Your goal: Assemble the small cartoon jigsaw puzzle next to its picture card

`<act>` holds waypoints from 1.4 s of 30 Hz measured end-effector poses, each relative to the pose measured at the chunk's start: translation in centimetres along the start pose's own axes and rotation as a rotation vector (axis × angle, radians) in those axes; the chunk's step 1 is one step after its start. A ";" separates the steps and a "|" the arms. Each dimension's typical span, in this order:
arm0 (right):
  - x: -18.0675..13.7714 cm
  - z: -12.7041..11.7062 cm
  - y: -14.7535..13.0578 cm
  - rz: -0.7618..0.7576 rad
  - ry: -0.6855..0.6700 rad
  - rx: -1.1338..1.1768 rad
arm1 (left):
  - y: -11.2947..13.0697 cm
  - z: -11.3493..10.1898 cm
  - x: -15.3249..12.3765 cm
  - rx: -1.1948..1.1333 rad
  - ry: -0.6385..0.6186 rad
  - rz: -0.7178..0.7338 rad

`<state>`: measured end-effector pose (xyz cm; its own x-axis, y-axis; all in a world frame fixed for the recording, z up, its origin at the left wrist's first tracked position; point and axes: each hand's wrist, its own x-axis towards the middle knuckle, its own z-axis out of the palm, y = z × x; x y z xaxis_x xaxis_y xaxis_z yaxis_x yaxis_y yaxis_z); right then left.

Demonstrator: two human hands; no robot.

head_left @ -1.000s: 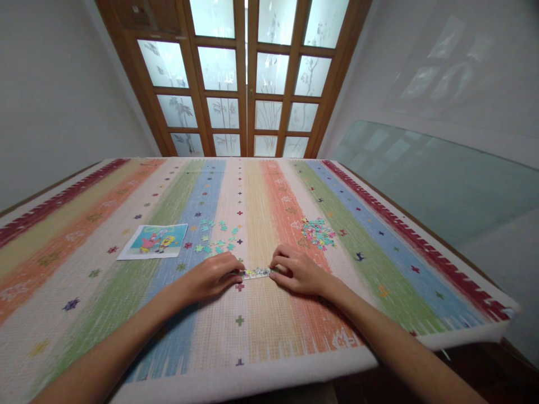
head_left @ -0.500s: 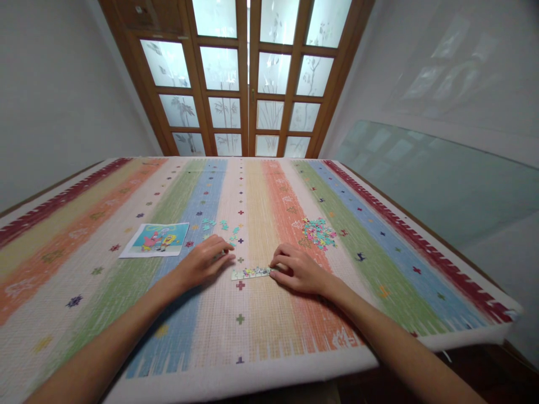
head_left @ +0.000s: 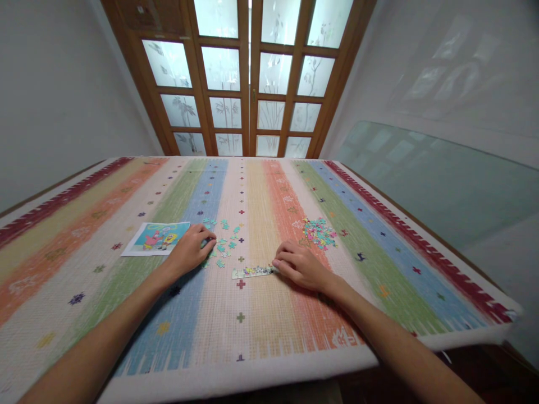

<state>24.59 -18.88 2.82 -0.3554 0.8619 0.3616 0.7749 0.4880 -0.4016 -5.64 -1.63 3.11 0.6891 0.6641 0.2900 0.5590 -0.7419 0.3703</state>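
Centrally Placed: A Short, Pale Strip of Joined Jigsaw Pieces (head_left: 252,272) on a Cloth-Covered Desk (head_left: 269,320)

Positions are read on a clock face centred on the strip, with twelve o'clock toward the brown wood-framed doors with frosted, plant-patterned panes (head_left: 248,95). The strip lies flat, its long axis running roughly from nine to three o'clock; small multicoloured printing shows along it. At its three o'clock end is the right hand (head_left: 300,265), fingers bunched and curled, tips at the end of the strip; whether they pinch it or merely rest against it cannot be told. The left hand (head_left: 191,247) lies well apart from the strip, at ten o'clock, its fingers drawn narrowly toward the thumb at the near-left margin of some scattered, mostly teal loose jigsaw pieces (head_left: 232,245). A little teal shows by these fingers, but whether a piece is held cannot be told. The loose pieces spread between ten and eleven o'clock, several of them apart from one another. Between nine and ten o'clock lies a white-bordered printed sheet with cartoon figures on a teal ground (head_left: 155,238), its inner edge partly hidden by the left hand. At two o'clock, beyond the right hand, sits a dense heap of teal, pink and yellow jigsaw pieces (head_left: 320,233). The desk's cloth bears green, blue, cream, orange and dark red stripes.
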 end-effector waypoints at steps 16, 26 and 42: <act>0.3 0.0 -0.7 0.037 0.083 0.119 | 4.5 0.0 -0.5 -0.308 0.001 0.037; 0.2 0.5 -3.2 0.142 -0.062 0.543 | 9.6 2.4 -2.9 -0.602 -0.193 0.193; 0.0 -1.7 -0.1 0.404 -0.002 0.528 | 6.4 0.5 -1.8 -0.316 -0.206 0.390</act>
<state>25.42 -19.16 4.25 -0.0918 0.9913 0.0946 0.4876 0.1275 -0.8637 -3.07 -7.61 4.46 0.9116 0.2894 0.2919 0.0996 -0.8445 0.5262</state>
